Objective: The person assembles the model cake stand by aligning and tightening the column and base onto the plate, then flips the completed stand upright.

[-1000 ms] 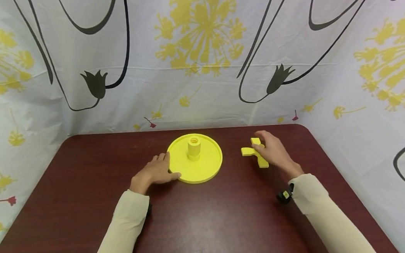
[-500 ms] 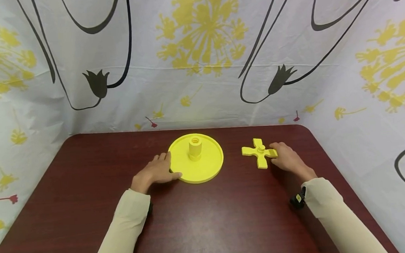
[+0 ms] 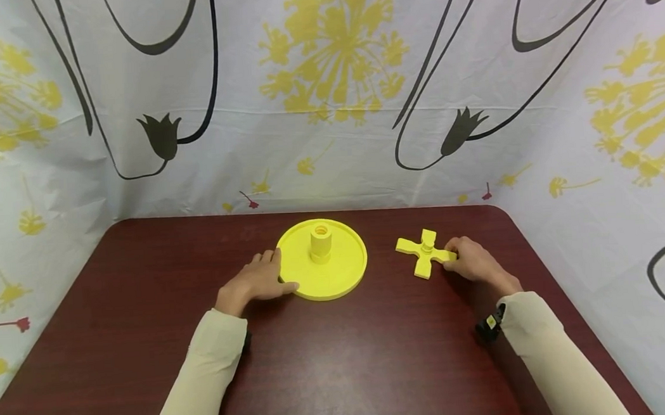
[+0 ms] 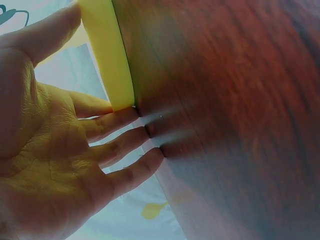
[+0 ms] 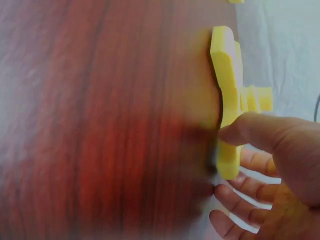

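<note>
A round yellow disc (image 3: 342, 273) with a raised rim lies on the table, and a hollow upright post (image 3: 321, 243) stands at its centre. My left hand (image 3: 254, 279) rests against the disc's left side. Its thumb touches the near rim and its fingers are spread and nearly straight; the left wrist view shows the disc's edge (image 4: 110, 60) between thumb and index finger. Over to the right is a yellow four-armed cross piece (image 3: 423, 262) with a threaded stub (image 5: 257, 99) pointing up. My right hand (image 3: 475, 263) pinches the cross piece's right arm between thumb and fingers.
Both things are near the far edge of a dark reddish-brown table (image 3: 331, 366) with rounded far corners. A white patterned cloth (image 3: 329, 157) hangs behind it and along both sides. A small dark device (image 3: 490, 325) is strapped to the right wrist.
My right hand shifted from over the cross piece to its right arm and pinched it. The cross piece has since turned slightly clockwise. The left hand and disc stayed put.
</note>
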The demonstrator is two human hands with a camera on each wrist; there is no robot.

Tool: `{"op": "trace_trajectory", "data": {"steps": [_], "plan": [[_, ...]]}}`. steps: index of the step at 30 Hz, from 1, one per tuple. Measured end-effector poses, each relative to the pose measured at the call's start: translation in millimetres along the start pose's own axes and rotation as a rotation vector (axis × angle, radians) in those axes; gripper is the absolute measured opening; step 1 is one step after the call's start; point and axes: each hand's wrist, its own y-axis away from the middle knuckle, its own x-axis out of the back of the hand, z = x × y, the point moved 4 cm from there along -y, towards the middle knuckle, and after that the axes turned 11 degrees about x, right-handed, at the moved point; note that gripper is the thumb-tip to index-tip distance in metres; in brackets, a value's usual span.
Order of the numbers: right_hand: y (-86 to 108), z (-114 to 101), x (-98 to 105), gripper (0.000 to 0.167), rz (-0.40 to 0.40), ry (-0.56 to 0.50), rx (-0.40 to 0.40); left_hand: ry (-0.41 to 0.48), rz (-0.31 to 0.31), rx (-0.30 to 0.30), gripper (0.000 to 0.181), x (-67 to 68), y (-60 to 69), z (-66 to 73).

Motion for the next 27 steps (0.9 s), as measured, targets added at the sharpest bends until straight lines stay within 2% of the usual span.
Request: {"op": "trace_trajectory", "data": {"steps": [9,13,20,27], "plan": [[-1.1,-3,7,0.029,0.146,-0.107,0.018,0.01,-0.002,-0.001,0.099,0.7,0.5,1.1],[-5.3,-12,9,0.029,0.215,-0.166,0.032,0.017,-0.007,0.003,0.099,1.0,1.4,1.2],[-18.5,-46,8,0.03,0.299,-0.278,0.087,0.014,-0.01,0.01,0.098,1.2,2.9,2.4],[-39.4,-90,12,0.035,0.3,-0.457,0.167,0.017,-0.009,0.011,0.098,2.2,2.9,2.2]]}}
